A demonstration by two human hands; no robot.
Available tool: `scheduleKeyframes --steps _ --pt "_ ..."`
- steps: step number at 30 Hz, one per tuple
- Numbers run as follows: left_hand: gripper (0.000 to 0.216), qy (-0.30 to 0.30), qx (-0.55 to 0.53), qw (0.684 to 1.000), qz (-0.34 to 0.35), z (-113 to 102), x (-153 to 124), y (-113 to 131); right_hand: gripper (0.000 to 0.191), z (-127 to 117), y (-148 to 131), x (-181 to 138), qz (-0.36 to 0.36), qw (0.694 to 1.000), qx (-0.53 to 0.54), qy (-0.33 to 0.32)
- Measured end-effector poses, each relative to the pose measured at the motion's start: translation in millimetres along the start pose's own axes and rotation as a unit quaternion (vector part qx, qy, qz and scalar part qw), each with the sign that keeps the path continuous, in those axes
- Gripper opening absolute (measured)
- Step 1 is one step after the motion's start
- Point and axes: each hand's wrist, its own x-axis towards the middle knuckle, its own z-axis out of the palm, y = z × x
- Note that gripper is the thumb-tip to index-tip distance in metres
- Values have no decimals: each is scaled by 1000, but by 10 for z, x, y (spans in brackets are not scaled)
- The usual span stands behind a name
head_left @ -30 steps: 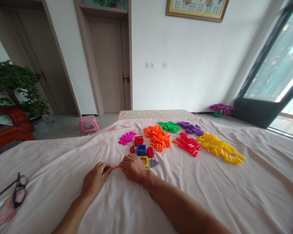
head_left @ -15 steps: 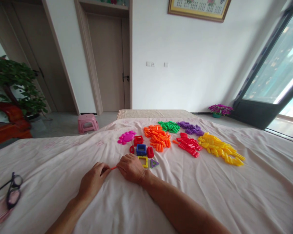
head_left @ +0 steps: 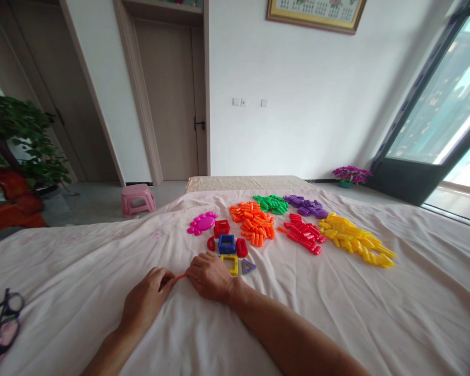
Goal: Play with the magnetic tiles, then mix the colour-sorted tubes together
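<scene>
Between my two hands runs a thin orange stick-like piece (head_left: 180, 275), just above or on the pale bedsheet; I cannot tell which. My left hand (head_left: 151, 291) is closed, pinching its left end. Fingers of my right hand (head_left: 209, 277) are closed over the other end, hiding it. Right behind my right hand lie a yellow square frame (head_left: 235, 265), a purple and green triangle (head_left: 248, 267), a blue square block (head_left: 226, 244) and several red pieces, among them a red block (head_left: 242, 248). A magenta paw-shaped piece (head_left: 202, 223) rests farther back.
Piles of orange pieces (head_left: 254, 222), green pieces (head_left: 272, 203), purple pieces (head_left: 305, 205), red pieces (head_left: 304, 233) and yellow pieces (head_left: 354, 239) spread across the back right of the sheet (head_left: 317, 313). Black-framed glasses (head_left: 8, 321) lie at the left edge. A pink stool (head_left: 138, 199) stands beyond.
The view has shifted slightly. Both hands keep their hold on the orange piece, and a little more of it shows between them. The piles look the same.
</scene>
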Motion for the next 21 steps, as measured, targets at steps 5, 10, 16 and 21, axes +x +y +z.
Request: scheduleKeyframes --steps 5,10,16,21 --pt "17 4 5 1000 8 18 1 -22 19 -19 -2 0 -2 1000 4 -4" --pt "16 4 7 1000 3 40 4 -46 18 -22 -4 -5 1 1000 2 -7" --pt "17 6 5 1000 10 31 -4 -41 18 -20 -5 2 -3 1000 -2 -2" --pt "19 1 0 1000 10 13 -18 -26 18 -13 -8 7 -10 1000 -5 -7"
